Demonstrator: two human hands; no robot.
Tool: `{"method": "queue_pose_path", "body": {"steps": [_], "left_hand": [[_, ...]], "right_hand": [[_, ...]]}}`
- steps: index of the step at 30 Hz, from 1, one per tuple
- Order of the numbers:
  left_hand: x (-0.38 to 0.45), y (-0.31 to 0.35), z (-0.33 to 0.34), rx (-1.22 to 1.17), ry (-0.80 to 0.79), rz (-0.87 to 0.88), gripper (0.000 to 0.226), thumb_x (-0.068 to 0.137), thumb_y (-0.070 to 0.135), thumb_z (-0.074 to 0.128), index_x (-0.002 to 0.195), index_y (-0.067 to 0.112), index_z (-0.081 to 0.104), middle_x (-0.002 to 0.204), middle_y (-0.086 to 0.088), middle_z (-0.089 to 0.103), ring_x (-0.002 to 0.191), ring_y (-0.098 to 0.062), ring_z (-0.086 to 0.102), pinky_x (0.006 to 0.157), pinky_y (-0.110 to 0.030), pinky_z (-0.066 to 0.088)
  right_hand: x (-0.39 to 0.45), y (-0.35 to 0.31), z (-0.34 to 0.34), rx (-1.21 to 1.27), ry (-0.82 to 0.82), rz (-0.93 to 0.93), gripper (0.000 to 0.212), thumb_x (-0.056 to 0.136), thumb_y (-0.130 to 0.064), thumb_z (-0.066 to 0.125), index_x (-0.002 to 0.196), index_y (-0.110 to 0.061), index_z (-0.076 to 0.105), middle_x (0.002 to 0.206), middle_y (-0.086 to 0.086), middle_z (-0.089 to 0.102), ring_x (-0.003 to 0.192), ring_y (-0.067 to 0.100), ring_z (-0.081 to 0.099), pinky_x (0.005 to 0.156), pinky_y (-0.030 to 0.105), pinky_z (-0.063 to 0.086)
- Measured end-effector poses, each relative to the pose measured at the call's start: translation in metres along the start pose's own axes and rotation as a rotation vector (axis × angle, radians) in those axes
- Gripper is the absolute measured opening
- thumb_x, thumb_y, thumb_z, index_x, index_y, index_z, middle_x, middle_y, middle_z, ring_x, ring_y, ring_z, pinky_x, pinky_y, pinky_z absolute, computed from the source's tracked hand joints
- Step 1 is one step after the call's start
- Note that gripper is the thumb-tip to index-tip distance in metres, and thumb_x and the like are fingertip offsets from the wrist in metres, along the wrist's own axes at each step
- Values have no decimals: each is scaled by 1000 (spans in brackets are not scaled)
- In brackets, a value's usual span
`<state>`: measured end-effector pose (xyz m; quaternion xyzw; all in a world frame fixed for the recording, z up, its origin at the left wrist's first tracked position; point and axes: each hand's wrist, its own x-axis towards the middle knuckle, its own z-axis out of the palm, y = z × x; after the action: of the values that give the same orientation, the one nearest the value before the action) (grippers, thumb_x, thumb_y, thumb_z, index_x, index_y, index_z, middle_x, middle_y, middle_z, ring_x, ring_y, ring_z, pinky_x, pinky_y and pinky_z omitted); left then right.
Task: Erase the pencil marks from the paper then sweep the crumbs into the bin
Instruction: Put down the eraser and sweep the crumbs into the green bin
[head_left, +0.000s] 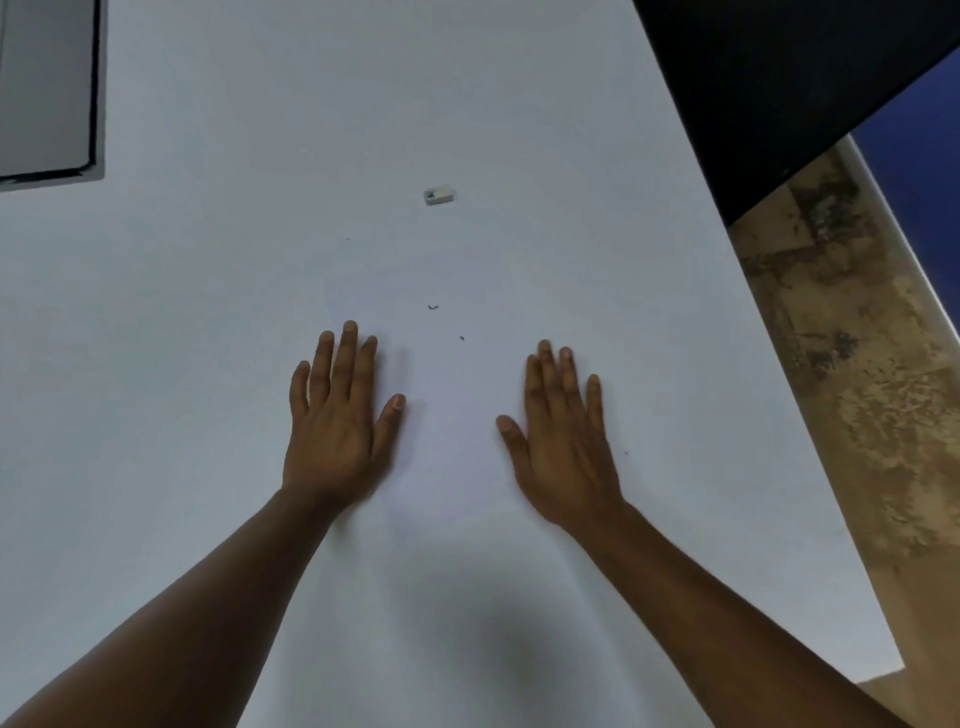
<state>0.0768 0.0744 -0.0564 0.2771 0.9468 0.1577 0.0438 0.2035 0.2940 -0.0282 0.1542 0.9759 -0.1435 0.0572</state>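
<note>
Lying flat with fingers straight and spread wide, the left hand (340, 415) rests palm-down on the white table (182, 338), holding nothing. Beyond it, between the hands, dark eraser crumbs (432, 307) sit loose, and farther off a small white eraser (440, 196) with a smudged end. The right hand (563, 439) lies equally flat and unoccupied, near the table's right edge above mottled floor (841, 364).

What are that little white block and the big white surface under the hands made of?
The block looks like a rubber or vinyl eraser: matte white, with a dark grey smudge at one end. The surface looks like a smooth matte laminate tabletop, evenly white without grain; paper on it cannot be told apart.
</note>
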Motion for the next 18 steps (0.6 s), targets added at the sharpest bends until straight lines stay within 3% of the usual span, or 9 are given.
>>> {"method": "queue_pose_path", "body": {"steps": [4, 10, 15, 18], "left_hand": [[-7, 20, 2, 5, -27, 113, 71, 106, 48, 28, 163, 9, 12, 172, -7, 0, 159, -22, -5, 128, -44, -2], [-25, 53, 29, 13, -97, 144, 66, 109, 43, 25, 163, 12, 4, 172, -7, -1, 159, -23, -6, 129, -42, -1], [-24, 52, 32, 90, -147, 129, 71, 107, 51, 24, 164, 11, 8, 172, -8, -2, 159, -23, -8, 129, -45, 2], [-25, 54, 31, 83, -156, 121, 71, 108, 50, 25, 164, 12, 7, 172, -6, -4, 159, -23, -10, 128, -46, 2]], "right_hand": [[-22, -29, 17, 1, -29, -87, 64, 104, -42, 22, 155, -5, 14, 164, 11, 2, 152, 26, -5, 121, 52, 10], [-34, -32, 30, -114, -113, -131, 64, 104, -45, 17, 155, -7, 15, 164, 12, 5, 151, 29, 0, 120, 52, 17], [-38, 3, 23, -152, -141, -149, 71, 101, -56, 14, 156, -10, 13, 165, 6, 2, 152, 24, -4, 121, 53, 9], [-34, 49, 9, -208, -126, -17, 75, 99, -59, 9, 156, -10, 15, 164, 4, 3, 152, 23, 0, 119, 56, 10]]}}
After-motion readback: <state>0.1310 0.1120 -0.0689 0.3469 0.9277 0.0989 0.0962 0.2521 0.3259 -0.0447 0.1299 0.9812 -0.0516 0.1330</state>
